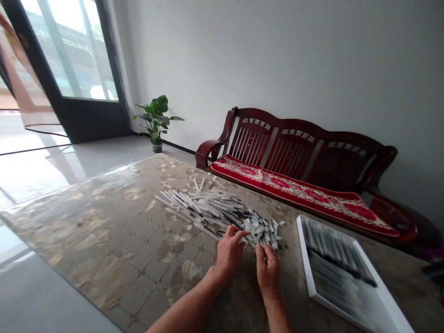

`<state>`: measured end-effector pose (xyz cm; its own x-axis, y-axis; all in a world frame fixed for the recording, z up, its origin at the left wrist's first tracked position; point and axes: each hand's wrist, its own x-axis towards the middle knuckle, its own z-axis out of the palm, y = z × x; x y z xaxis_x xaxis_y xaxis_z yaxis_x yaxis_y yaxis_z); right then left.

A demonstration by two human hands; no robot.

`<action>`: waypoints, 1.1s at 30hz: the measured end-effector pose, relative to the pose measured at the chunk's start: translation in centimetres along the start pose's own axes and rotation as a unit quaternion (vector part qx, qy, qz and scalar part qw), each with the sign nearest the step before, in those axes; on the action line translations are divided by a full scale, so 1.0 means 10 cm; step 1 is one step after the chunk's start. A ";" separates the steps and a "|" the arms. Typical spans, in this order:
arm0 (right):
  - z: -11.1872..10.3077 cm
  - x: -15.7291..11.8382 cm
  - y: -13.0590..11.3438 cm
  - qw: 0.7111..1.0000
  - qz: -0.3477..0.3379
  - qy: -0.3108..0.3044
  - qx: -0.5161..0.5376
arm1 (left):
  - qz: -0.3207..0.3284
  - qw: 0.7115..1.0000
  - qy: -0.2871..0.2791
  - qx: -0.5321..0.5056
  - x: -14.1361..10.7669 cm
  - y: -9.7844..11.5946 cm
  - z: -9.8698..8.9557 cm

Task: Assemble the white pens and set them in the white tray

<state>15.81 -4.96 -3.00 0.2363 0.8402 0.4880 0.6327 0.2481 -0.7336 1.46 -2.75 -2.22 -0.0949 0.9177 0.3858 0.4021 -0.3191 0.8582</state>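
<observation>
A loose pile of slim white, grey and black sticks [208, 206], pen-like in shape, lies on the table. Short pale pieces [260, 226] are heaped at its right end. My left hand [229, 249] is at the near edge of the pile, fingers bent and thumb and forefinger drawn together toward the right. Close beside it, my right hand [268, 267] is closed in a pinch just below the short pieces. Whatever either hand grips is too small and blurred to make out.
To the right stands a shallow white box [310, 277] with rows of similar sticks inside. The table [86, 240] has a patterned, glossy cover. Behind it is a dark red wooden bench [284, 138] with a red runner [277, 182]. A potted plant [157, 120] stands near the glass door [86, 51].
</observation>
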 end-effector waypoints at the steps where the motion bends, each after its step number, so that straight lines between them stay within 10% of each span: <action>1: -0.01 -0.01 -0.02 1.000 -0.008 -0.013 0.010 | 0.006 1.000 -0.001 0.016 0.00 0.00 -0.01; 10: -0.40 0.08 0.17 0.992 0.008 -0.117 -0.042 | -0.068 0.973 0.107 -0.191 0.07 -0.01 0.02; 15: -0.41 0.04 0.28 0.983 -0.017 -0.161 -0.084 | -0.161 0.927 0.063 -0.333 0.09 0.06 0.06; 33: -0.10 0.01 0.20 0.935 0.212 0.078 0.272 | -0.303 0.806 -0.021 -0.508 0.13 0.10 0.10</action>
<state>17.88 -4.85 -3.96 0.5121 0.8491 0.1299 -0.0015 0.1522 -0.9884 2.69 -1.61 -1.19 0.0452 0.9782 -0.2025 -0.6621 0.1811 0.7272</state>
